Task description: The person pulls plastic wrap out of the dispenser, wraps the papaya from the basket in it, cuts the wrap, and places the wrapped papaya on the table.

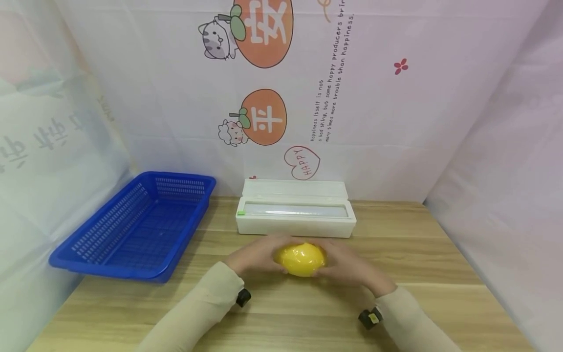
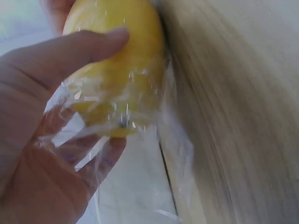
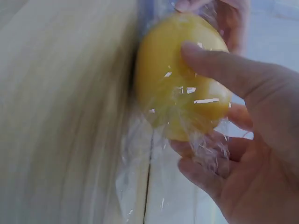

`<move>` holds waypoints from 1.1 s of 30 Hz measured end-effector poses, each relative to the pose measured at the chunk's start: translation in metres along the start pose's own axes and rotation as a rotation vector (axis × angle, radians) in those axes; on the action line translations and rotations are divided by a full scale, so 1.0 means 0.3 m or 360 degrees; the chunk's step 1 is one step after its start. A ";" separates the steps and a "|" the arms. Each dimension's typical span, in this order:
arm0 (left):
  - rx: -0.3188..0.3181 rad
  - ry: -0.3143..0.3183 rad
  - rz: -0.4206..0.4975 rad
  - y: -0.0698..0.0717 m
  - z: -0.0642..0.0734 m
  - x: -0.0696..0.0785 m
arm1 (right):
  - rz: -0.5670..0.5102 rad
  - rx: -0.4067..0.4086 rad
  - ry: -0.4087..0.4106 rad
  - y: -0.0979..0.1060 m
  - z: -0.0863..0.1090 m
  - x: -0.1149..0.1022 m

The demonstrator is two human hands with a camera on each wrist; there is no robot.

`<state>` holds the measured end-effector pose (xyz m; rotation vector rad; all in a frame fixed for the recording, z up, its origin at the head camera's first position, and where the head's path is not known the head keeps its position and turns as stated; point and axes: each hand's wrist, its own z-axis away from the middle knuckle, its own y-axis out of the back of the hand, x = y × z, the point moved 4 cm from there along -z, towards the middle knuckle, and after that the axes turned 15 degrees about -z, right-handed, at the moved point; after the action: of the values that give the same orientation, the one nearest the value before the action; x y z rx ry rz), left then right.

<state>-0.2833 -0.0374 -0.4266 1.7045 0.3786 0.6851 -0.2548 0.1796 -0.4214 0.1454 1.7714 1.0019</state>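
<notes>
A smooth, oval yellow fruit sits between both hands, low over the table in front of the white box. Clear cling film covers it, and loose, crumpled film trails from both ends in the wrist views. My left hand grips the fruit's left end, its thumb lying across the wrapped side. At the other end my right hand holds it the same way, thumb pressed on the film and fingers curled behind. A small dark spot shows through the film at the left end.
Just behind the hands stands a white cling film box, lid raised, with a film roll inside and a green piece at its left corner. A blue plastic basket is at the left. Printed white cloth hangs behind the wooden table.
</notes>
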 end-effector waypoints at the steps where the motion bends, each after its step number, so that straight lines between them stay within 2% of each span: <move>1: -0.0018 -0.0002 0.0033 0.001 0.001 0.000 | -0.0028 -0.0029 0.0002 0.003 0.000 0.000; 8: -0.0141 0.0072 0.0320 0.010 0.016 -0.017 | -0.0234 -0.0181 -0.0065 0.022 0.011 0.008; 14: -0.0160 0.0070 0.0437 0.028 0.015 -0.029 | -0.0469 -0.0301 -0.0193 0.031 -0.005 0.032; 18: -0.0189 0.0070 0.0442 0.041 0.005 -0.035 | -0.0501 -0.0348 -0.0283 0.037 -0.026 0.066; 25: -0.0249 0.0234 0.0449 0.042 0.005 -0.073 | -0.0618 -0.0416 -0.0276 0.042 -0.065 0.098; 33: -0.0284 0.0184 0.0401 0.005 0.021 -0.136 | -0.0648 -0.0340 -0.0337 0.035 -0.079 0.126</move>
<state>-0.3111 -0.0665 -0.4357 1.5605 0.1774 0.9758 -0.2949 0.1930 -0.4390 -0.2288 1.4164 0.8357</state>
